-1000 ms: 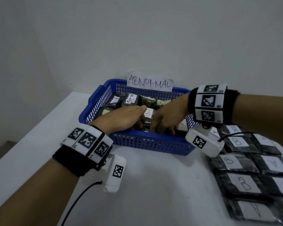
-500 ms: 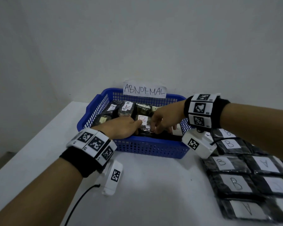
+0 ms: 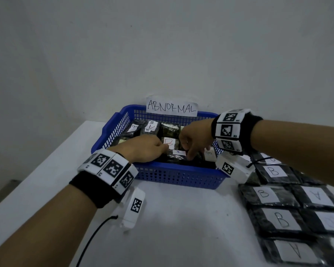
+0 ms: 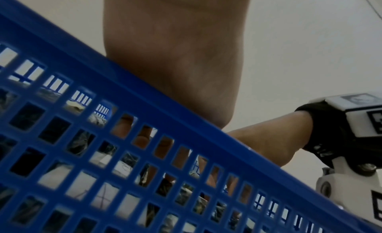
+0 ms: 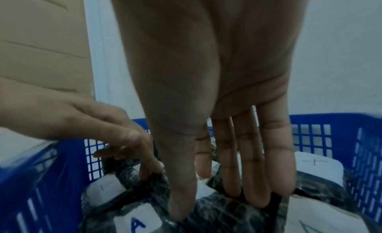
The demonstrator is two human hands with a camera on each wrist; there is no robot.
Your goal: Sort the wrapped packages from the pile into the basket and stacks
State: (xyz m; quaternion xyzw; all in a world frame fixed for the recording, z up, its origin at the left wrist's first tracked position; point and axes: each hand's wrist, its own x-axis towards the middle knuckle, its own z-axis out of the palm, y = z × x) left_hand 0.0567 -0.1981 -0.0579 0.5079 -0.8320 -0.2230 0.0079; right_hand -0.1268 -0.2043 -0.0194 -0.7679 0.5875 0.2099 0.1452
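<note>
A blue mesh basket (image 3: 172,167) labelled ABNORMAL holds several black wrapped packages with white labels. Both hands reach into it over the front rim. My right hand (image 3: 195,139) points down, its straight thumb and fingers (image 5: 256,187) resting on a package with a blue A label (image 5: 137,223). My left hand (image 3: 143,149) lies flat beside it, its fingers (image 5: 142,154) touching the same package's left edge. A package with a red B label (image 3: 169,142) lies between the two hands. The left wrist view shows only the basket wall (image 4: 144,109) with my palm (image 4: 175,56) above it.
Rows of flat black packages labelled B (image 3: 272,171) and A (image 3: 316,195) lie on the white table (image 3: 181,218) to the right of the basket. A wall stands right behind the basket. A black cable (image 3: 93,239) trails from my left wrist.
Both hands stay in the basket. They have drawn slightly apart, uncovering the red B label and the blue A label. The head view has tilted a little.
</note>
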